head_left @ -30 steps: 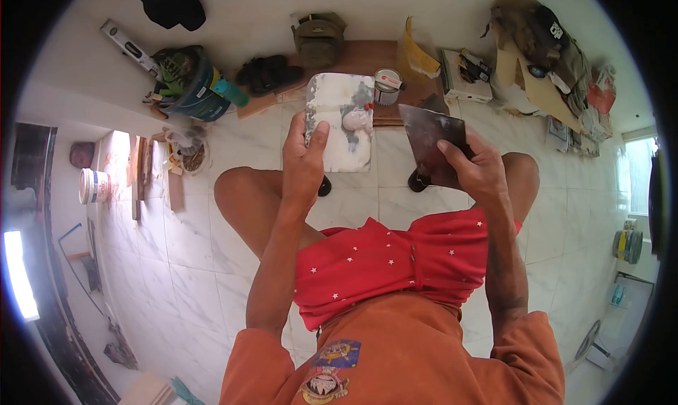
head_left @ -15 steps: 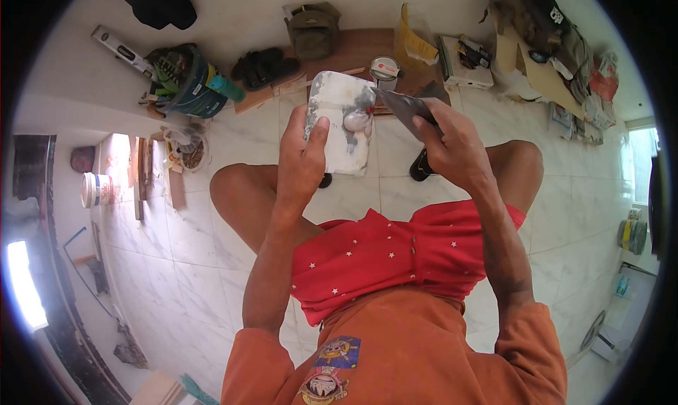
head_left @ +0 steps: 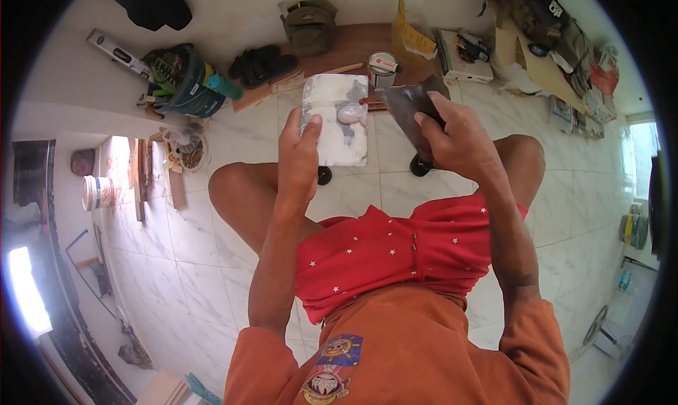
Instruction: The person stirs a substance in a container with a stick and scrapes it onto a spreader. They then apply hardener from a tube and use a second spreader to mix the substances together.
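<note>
My left hand grips a white rectangular board by its left edge, thumb on top. The board is smeared with grey, and a pale lump of putty sits on its right half with a small red bit beside it. In my right hand is a dark, flat, wide-bladed scraper, pinched between thumb and fingers. Its blade points up and left, a short gap away from the board. Beyond them stands an open metal can with a white-and-red item across its rim.
A bucket of tools stands at the back left, near dark sandals and a green bag. A yellow bag, a box and cardboard lie along the wall. Marble-look tiles cover the floor.
The scraper has moved right and away from the board, and its blade has turned to show more of its face. The board has shifted slightly left and been tilted differently.
</note>
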{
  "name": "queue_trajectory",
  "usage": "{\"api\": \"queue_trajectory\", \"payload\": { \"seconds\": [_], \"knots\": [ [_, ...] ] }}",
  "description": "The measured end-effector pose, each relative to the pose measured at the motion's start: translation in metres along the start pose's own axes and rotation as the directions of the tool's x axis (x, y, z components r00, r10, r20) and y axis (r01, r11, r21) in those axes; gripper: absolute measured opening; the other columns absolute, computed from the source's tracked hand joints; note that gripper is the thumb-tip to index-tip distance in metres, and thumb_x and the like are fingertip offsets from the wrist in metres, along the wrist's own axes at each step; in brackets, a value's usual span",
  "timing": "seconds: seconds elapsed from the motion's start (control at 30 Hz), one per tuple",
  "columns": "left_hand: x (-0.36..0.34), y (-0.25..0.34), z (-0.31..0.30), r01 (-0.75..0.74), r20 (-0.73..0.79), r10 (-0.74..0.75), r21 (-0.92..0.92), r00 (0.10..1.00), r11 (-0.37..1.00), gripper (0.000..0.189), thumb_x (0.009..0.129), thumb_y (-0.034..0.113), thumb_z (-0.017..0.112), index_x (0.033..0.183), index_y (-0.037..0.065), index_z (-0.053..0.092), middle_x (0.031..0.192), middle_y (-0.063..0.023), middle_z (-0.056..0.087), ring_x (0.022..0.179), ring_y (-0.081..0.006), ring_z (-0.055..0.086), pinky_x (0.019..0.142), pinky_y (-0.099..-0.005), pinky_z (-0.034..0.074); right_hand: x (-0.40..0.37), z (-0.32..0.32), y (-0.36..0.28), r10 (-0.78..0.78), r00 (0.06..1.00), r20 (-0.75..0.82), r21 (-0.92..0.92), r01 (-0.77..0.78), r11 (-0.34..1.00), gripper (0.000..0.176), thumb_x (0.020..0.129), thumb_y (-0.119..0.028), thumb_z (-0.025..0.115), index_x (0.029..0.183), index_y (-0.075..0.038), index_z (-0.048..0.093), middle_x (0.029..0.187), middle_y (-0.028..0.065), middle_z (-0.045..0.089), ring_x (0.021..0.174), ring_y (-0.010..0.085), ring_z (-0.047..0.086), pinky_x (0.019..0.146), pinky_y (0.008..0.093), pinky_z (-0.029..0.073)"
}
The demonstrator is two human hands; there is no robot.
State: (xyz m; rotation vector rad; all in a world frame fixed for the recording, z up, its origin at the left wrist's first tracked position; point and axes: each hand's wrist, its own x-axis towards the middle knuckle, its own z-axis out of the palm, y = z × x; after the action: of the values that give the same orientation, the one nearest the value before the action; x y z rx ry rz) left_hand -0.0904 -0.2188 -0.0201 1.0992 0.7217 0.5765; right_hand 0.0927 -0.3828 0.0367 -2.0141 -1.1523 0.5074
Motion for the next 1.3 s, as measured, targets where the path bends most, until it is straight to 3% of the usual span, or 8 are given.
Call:
{"api": "queue_trajectory", "payload": {
  "seconds": [0.1, 0.33, 0.53, 0.6, 0.7, 0.83, 0.9, 1.3],
  "knots": [
    [-0.001, -0.013, -0.002, 0.018, -0.004, -0.019, -0.152, 1.000, 0.988, 0.033, 0.103, 0.017, 0.050, 0.132, -0.001, 0.049, 0.118, -0.0115, 0.064, 0.102, -0.0182, 0.066, 0.086, -0.0330, 0.055, -0.002, -0.003, 0.004, 0.025, 1.000, -0.001, 0.148, -0.024, 0.989, 0.023, 0.093, -0.013, 0.058, 0.106, 0.004, 0.060, 0.080, 0.0248, 0.063, 0.069, 0.0425, 0.056, 0.068, 0.0442, 0.047],
    [-0.002, -0.028, -0.004, 0.088, 0.078, -0.061, -0.405, 0.995, 0.910, 0.035, 0.104, 0.017, 0.051, 0.134, 0.001, 0.046, 0.124, -0.0119, 0.062, 0.111, -0.0207, 0.065, 0.093, -0.0357, 0.055, -0.004, -0.011, -0.016, -0.160, 0.986, -0.054, -0.061, 0.157, 0.986, 0.022, 0.092, -0.012, 0.059, 0.108, 0.004, 0.060, 0.085, 0.0237, 0.063, 0.073, 0.0420, 0.056, 0.068, 0.0427, 0.047],
    [-0.007, -0.029, 0.004, -0.088, -0.026, 0.084, -0.279, 0.996, 0.956, 0.029, 0.105, 0.017, 0.048, 0.129, 0.000, 0.052, 0.116, -0.0082, 0.063, 0.103, -0.0135, 0.059, 0.092, -0.0297, 0.048, 0.007, -0.017, -0.025, -0.276, 0.961, -0.002, -0.211, 0.269, 0.940, 0.025, 0.091, -0.011, 0.060, 0.112, 0.001, 0.060, 0.092, 0.0246, 0.064, 0.081, 0.0446, 0.058, 0.070, 0.0444, 0.047],
    [-0.011, -0.027, 0.011, -0.219, -0.108, 0.212, -0.063, 0.971, 0.974, 0.029, 0.106, 0.018, 0.046, 0.126, -0.001, 0.051, 0.112, -0.0076, 0.061, 0.098, -0.0122, 0.056, 0.089, -0.0286, 0.046, 0.008, -0.011, -0.020, -0.350, 0.934, -0.071, -0.184, 0.332, 0.925, 0.019, 0.090, -0.008, 0.058, 0.106, 0.002, 0.059, 0.086, 0.0249, 0.061, 0.075, 0.0424, 0.056, 0.067, 0.0451, 0.046],
    [-0.016, -0.022, 0.013, -0.362, -0.171, 0.388, 0.166, 0.906, 0.917, 0.029, 0.107, 0.019, 0.045, 0.125, -0.003, 0.049, 0.111, -0.0085, 0.058, 0.094, -0.0120, 0.051, 0.087, -0.0276, 0.044, -0.009, -0.008, -0.032, 0.058, 0.989, -0.136, 0.080, -0.048, 0.996, 0.021, 0.092, -0.010, 0.059, 0.109, 0.002, 0.061, 0.083, 0.0196, 0.063, 0.068, 0.0306, 0.058, 0.065, 0.0399, 0.047],
    [-0.020, -0.017, 0.024, -0.515, -0.227, 0.569, 0.257, 0.791, 0.818, 0.030, 0.105, 0.014, 0.045, 0.128, -0.006, 0.042, 0.114, -0.0131, 0.054, 0.096, -0.0129, 0.051, 0.087, -0.0277, 0.044, -0.046, 0.045, -0.013, 0.157, 0.932, -0.328, 0.395, -0.016, 0.918, 0.022, 0.096, -0.011, 0.060, 0.114, 0.000, 0.063, 0.080, 0.0010, 0.061, 0.070, 0.0076, 0.052, 0.062, 0.0275, 0.046],
    [-0.022, -0.018, 0.026, -0.561, -0.179, 0.602, 0.232, 0.778, 0.794, 0.031, 0.104, 0.010, 0.046, 0.129, -0.006, 0.038, 0.116, -0.0151, 0.052, 0.097, -0.0138, 0.051, 0.087, -0.0278, 0.044, -0.056, 0.067, -0.018, 0.261, 0.917, -0.303, 0.589, -0.035, 0.807, 0.020, 0.097, -0.010, 0.059, 0.115, 0.000, 0.063, 0.083, -0.0002, 0.061, 0.070, 0.0061, 0.052, 0.062, 0.0239, 0.044],
    [-0.028, -0.029, 0.036, -0.750, 0.070, 0.822, 0.457, 0.566, 0.477, 0.030, 0.102, 0.003, 0.049, 0.128, -0.009, 0.038, 0.111, -0.0201, 0.060, 0.091, -0.0195, 0.063, 0.078, -0.0297, 0.051, -0.037, 0.086, -0.047, 0.207, 0.875, -0.437, 0.635, 0.137, 0.761, 0.026, 0.098, -0.008, 0.056, 0.123, 0.001, 0.057, 0.091, 0.0028, 0.065, 0.073, 0.0064, 0.055, 0.065, 0.0242, 0.048]
  ]
}}
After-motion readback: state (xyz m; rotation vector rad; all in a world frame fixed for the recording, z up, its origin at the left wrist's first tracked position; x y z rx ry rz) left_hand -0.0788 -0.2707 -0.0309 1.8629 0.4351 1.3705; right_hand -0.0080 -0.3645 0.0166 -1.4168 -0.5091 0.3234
